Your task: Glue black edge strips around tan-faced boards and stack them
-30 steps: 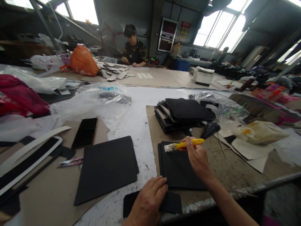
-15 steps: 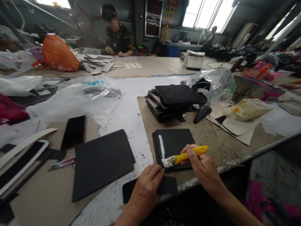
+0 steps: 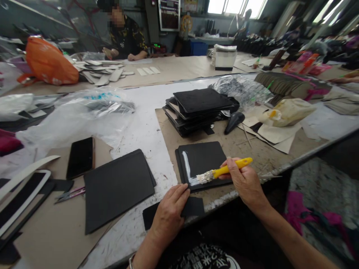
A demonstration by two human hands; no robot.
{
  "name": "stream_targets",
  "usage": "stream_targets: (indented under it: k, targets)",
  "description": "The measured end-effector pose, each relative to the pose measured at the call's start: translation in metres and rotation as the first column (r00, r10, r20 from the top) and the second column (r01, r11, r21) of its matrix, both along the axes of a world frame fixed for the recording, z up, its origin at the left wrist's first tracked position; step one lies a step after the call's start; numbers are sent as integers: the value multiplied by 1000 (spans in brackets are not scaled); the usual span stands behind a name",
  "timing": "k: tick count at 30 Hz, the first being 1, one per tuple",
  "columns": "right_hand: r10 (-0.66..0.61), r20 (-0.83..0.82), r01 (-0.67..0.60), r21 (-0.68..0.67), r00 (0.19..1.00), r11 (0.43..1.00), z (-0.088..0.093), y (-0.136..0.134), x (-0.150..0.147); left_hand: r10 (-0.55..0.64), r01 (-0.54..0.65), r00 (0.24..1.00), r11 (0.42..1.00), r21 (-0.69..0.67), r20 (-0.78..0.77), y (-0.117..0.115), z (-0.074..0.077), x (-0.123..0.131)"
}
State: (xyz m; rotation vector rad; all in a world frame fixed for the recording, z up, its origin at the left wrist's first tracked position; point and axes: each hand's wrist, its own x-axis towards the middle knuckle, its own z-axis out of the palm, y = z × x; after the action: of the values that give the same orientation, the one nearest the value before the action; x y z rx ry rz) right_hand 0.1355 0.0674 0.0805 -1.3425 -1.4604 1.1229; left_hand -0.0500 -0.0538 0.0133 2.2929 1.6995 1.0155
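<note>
Right hand (image 3: 246,183), in the head view, pinches a yellow brush (image 3: 223,171), bristles at the near edge of the black sheet (image 3: 206,158), where white paste (image 3: 186,166) forms an L. Left hand (image 3: 170,210), fingers together, rests at the near left corner; its grip cannot be told. Shirt (image 3: 206,257) characters are partly cut off; blue print on the clear bag (image 3: 98,106) is unreadable. The sheet lies just inside the desk (image 3: 218,203) edge, white surface showing between it and the left stack (image 3: 119,188).

Bare hands (image 3: 246,184) and forearms (image 3: 286,231), silvery bracelet (image 3: 131,261) on left wrist (image 3: 154,241), black garment (image 3: 228,237) with white printed characters (image 3: 206,257)
</note>
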Motion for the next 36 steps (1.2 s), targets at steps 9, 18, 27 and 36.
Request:
stream_targets:
  k: [9, 18, 27, 36]
  targets:
    - [-162, -6, 162, 24, 987, 987, -4, 17, 53, -7, 8, 1000, 999, 36, -16, 1, -1, -1]
    - [-244, 41, 242, 58, 969, 969, 5, 28, 79, -1, 5, 994, 999, 44, -106, 0, -6, -1]
    - [-140, 17, 133, 215, 990, 967, 15, 73, 64, -32, 34, 974, 999, 6, -223, -1, -18, -12]
    - [-40, 35, 31, 229, 999, 973, 0, 101, 51, -67, 90, 940, 994, 56, -334, 2, -22, -18]
